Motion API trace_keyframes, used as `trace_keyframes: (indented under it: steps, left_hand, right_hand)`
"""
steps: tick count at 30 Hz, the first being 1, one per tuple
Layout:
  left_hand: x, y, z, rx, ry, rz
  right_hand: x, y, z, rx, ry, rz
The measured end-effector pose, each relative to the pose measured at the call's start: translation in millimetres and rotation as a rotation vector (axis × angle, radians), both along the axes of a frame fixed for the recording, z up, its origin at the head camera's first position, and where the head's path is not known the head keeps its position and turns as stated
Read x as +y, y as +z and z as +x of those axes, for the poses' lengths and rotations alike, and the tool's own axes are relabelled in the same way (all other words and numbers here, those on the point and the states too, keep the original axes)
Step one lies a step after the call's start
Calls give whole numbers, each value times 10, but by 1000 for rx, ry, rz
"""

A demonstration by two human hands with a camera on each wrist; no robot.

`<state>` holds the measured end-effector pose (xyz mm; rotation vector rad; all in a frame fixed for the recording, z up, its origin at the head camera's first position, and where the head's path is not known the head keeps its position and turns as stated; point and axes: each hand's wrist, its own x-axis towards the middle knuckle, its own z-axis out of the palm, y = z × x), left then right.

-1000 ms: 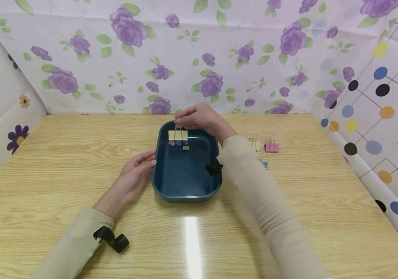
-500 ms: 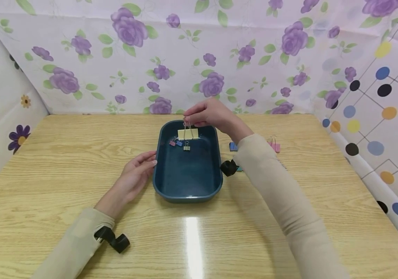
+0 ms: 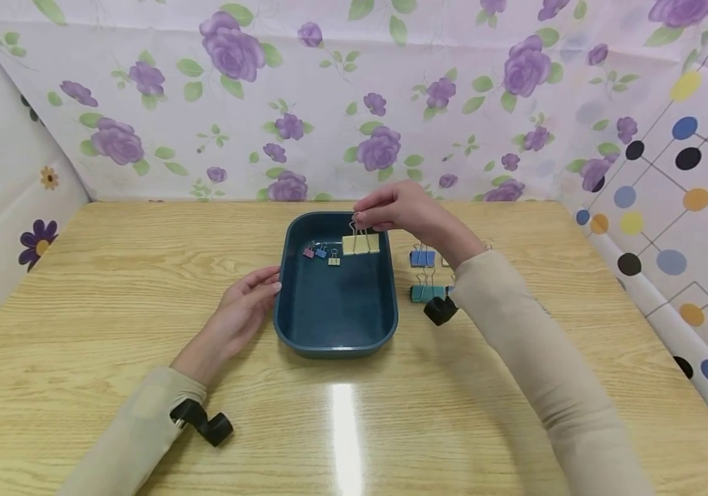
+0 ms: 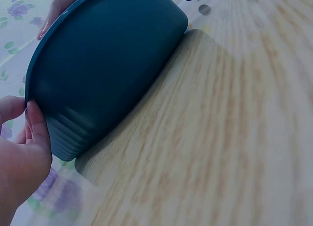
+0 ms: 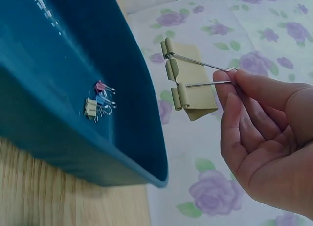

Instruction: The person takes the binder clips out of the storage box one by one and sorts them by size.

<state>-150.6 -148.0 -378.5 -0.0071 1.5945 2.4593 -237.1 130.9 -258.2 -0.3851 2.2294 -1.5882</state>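
A dark blue tray (image 3: 335, 344) sits mid-table; its outer wall (image 4: 102, 74) fills the left wrist view. My right hand (image 3: 400, 207) pinches the wire handles of a large yellow binder clip (image 3: 361, 243) and holds it in the air above the tray's far right part. The right wrist view shows the same yellow clip (image 5: 188, 79) hanging from my fingertips (image 5: 230, 84) beside the tray (image 5: 73, 138). Three small clips, pink, blue and yellow (image 3: 321, 253), lie in the tray's far left. My left hand (image 3: 248, 300) rests with straight fingers (image 4: 36, 125) against the tray's left rim.
A blue binder clip (image 3: 422, 257) and a teal one (image 3: 426, 292) lie on the wooden table (image 3: 112, 275) to the right of the tray, partly behind my right forearm. Flowered cloth walls (image 3: 329, 103) close off the back and sides.
My right hand has carried the yellow clip to the right, from above the tray's far left to its far right. The left hand stayed at the rim.
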Motion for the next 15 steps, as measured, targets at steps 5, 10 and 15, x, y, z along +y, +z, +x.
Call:
trace_keyframes:
  steps: [5,10,15]
  left_hand:
    - [3,-6,-4,2,0,14]
    - [7,-7,-5,1,8,25]
    - [8,-6,-4,-1,10,24]
  right_hand:
    - [166,26,49,23,-24,7]
    - [366,36,70,58,-64,50]
    - [588,1,62,44,-119,37]
